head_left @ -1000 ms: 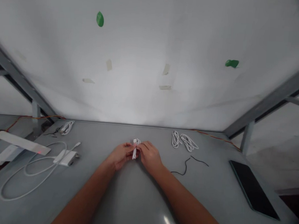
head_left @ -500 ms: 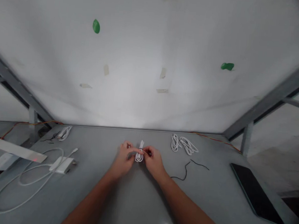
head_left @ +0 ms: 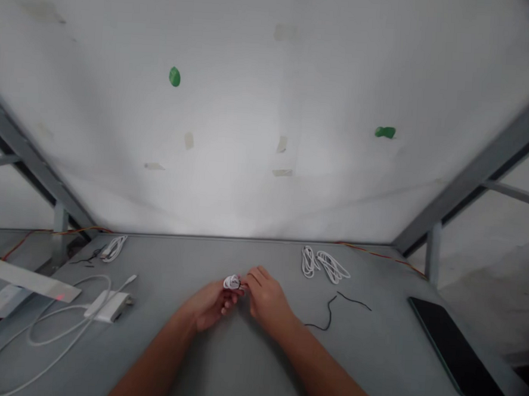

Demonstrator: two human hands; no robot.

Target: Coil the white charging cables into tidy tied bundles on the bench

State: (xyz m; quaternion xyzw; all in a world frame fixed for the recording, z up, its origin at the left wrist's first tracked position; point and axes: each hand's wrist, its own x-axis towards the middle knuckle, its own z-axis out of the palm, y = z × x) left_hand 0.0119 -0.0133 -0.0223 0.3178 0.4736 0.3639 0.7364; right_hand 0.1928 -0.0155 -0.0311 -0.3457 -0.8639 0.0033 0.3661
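Over the middle of the grey table point(head_left: 245, 364), both my hands meet on a small coiled white cable point(head_left: 231, 281). My left hand point(head_left: 211, 304) cups the coil from below with its fingers curled round it. My right hand point(head_left: 265, 299) pinches at the coil's right side, where a thin dark tie seems to wrap it; the tie is too small to make out well. The coil is held just above the tabletop.
Two coiled white cables point(head_left: 325, 264) lie at the back right, with a loose black wire tie point(head_left: 329, 309) nearer. A dark tablet point(head_left: 458, 356) lies at the right edge. At the left are a white adapter point(head_left: 108, 307) with a long cable, another coil point(head_left: 113, 247), and a white strip.
The coil was held upright between both hands; now it lies turned in my left palm, lower and slightly left. My view has tilted, so the table sits lower in the picture.
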